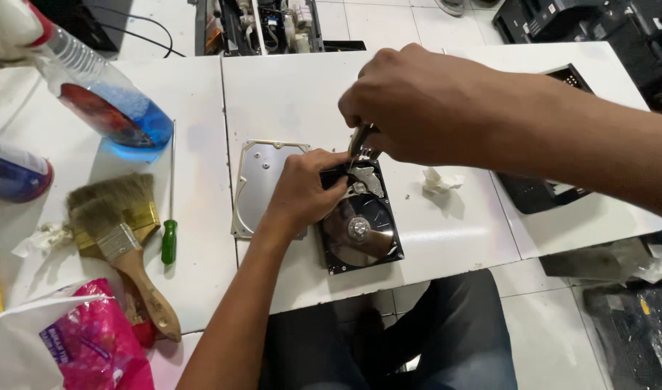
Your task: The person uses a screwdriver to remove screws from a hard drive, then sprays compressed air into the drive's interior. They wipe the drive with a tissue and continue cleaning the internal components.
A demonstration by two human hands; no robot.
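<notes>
Black metal open hard drive (360, 235), mirror platter exposed, is pinned on the white table (446, 224) by the left hand (302, 191). Right hand (410, 108) is clamped on a metal tool (361, 141) at the drive's upper end. Judged rigid, dense; platter fragile, so gripped by case edges. Removed grey lid (262, 180) lies left of the drive

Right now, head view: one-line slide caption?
Left hand steadies an opened hard drive while right hand works a tool into it.

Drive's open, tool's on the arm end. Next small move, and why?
Probably keep the left hand pressing the drive flat while the right hand works the tool at the head arm. The platter lies bare just below, so a slip could mark it.
</notes>
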